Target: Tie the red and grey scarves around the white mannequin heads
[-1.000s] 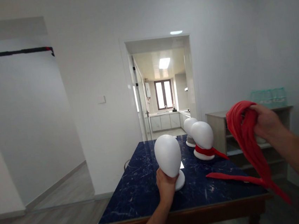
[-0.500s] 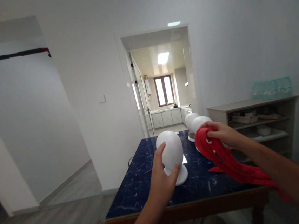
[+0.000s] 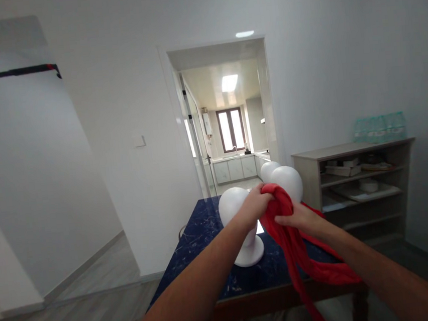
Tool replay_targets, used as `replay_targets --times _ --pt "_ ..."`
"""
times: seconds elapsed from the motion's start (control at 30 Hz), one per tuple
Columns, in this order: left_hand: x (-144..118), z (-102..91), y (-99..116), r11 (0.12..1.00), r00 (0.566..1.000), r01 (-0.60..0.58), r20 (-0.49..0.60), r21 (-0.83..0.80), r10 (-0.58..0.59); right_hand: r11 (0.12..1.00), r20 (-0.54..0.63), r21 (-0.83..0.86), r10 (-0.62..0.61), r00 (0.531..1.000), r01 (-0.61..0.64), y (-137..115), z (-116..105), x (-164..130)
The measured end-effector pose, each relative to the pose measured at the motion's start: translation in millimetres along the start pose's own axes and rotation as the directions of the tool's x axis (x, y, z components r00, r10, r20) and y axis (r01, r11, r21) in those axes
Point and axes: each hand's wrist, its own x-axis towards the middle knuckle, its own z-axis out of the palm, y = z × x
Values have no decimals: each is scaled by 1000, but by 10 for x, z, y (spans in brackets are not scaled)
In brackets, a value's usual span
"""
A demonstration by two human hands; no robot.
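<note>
A red scarf hangs between both hands over the dark blue marble table. My left hand grips its top edge just in front of the nearest white foam mannequin head, which stands on a round base. My right hand holds the scarf a little lower and to the right, and the cloth trails down past the table's front edge. Two more white foam heads stand behind, partly hidden by the scarf.
A grey open shelf unit with boxes and a bowl stands to the right of the table, water bottle packs on top. Behind the table a doorway opens into a kitchen. Wooden floor lies to the left.
My left hand let go of the nearest foam head and took hold of the scarf. My right hand brought the scarf down from the right to the middle.
</note>
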Motion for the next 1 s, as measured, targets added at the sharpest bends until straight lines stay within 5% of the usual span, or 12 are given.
replay_targets --times 0.2,0.37,0.53,0.67,0.83,1.0 --pt "273 -33 118 913 992 123 33 -388 -120 952 217 65 280 935 -300 506 26 -311" --pt "517 -349 199 874 982 106 -91 -473 -168 887 356 172 349 867 -428 743 -398 -348" --pt "615 -819 213 955 990 10 -133 -297 -52 894 202 252 325 924 -370 712 -928 -250" --pt "606 -1089 195 991 981 -32 -193 -129 7 919 138 228 297 945 -323 584 -1139 -163" --pt "597 -1171 229 925 984 3 -163 -381 -70 928 204 126 321 925 -350 442 -1157 -68" --pt "593 -1063 357 805 981 -134 -195 -578 24 911 291 57 376 880 -408 425 -1100 -32"
